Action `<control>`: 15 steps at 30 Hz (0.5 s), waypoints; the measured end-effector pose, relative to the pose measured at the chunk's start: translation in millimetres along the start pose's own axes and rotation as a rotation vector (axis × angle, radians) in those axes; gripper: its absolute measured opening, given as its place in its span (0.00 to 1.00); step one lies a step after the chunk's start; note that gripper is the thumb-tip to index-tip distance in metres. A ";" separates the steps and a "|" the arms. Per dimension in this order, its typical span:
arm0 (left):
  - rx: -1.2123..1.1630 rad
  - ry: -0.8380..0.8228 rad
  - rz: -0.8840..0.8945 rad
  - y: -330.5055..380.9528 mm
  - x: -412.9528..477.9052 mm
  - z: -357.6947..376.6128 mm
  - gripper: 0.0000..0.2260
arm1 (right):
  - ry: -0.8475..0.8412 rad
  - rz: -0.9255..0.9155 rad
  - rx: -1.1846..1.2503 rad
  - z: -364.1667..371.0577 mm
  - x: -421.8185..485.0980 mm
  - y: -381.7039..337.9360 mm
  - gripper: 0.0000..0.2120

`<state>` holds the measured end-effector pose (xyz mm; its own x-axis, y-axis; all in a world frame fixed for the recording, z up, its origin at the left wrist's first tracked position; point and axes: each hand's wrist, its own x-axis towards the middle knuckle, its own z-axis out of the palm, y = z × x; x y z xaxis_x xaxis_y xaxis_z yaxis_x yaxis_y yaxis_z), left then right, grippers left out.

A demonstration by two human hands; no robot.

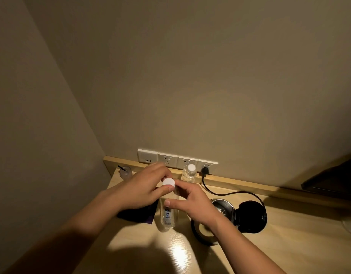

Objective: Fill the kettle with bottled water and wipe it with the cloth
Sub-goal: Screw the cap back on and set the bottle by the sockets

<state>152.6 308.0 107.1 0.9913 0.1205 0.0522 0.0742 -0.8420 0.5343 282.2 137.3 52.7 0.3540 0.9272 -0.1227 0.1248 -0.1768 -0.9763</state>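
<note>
A clear water bottle (168, 216) with a printed label stands on the wooden desk (279, 244). My left hand (143, 190) pinches its white cap (168, 183) from the left. My right hand (192, 202) grips the bottle's neck and shoulder from the right. A steel kettle (223, 206) with its lid open stands to the right, partly hidden by my right wrist. A dark purple cloth (139, 215) lies on the desk under my left hand. A second capped bottle (189, 173) stands by the wall.
The black kettle base (251, 216) sits right of the kettle, its cord (230, 193) plugged into the wall sockets (177, 162). A small clear cup with a black straw (125, 172) stands at the far left corner. A dark object (332, 180) is at the right edge.
</note>
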 end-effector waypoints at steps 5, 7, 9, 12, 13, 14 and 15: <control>-0.179 0.121 -0.146 -16.5 -1.7 24.5 0.11 | 0.114 0.045 -0.060 14.4 6.9 18.3 0.33; -0.212 0.148 -0.220 -25.9 1.9 35.6 0.10 | 0.175 0.093 -0.142 18.3 8.8 25.3 0.37; -0.227 0.189 -0.299 -37.7 8.5 44.8 0.10 | 0.272 0.154 -0.196 20.7 8.1 32.4 0.39; -0.231 0.250 -0.365 -53.1 23.8 58.1 0.11 | 0.337 0.215 -0.181 22.7 -1.3 41.2 0.35; -0.222 0.261 -0.376 -57.6 29.7 62.7 0.11 | 0.338 0.226 -0.198 22.8 -5.0 44.1 0.33; -0.216 0.265 -0.383 -61.8 36.0 67.4 0.11 | 0.341 0.239 -0.216 22.3 -8.7 47.5 0.32; -0.214 0.263 -0.387 -65.8 42.1 71.6 0.11 | 0.347 0.252 -0.233 21.2 -11.9 49.9 0.32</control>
<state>197.2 330.8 13.7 0.8328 0.5534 0.0120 0.3794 -0.5865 0.7156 264.6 124.5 1.6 0.6833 0.6878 -0.2448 0.1854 -0.4877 -0.8531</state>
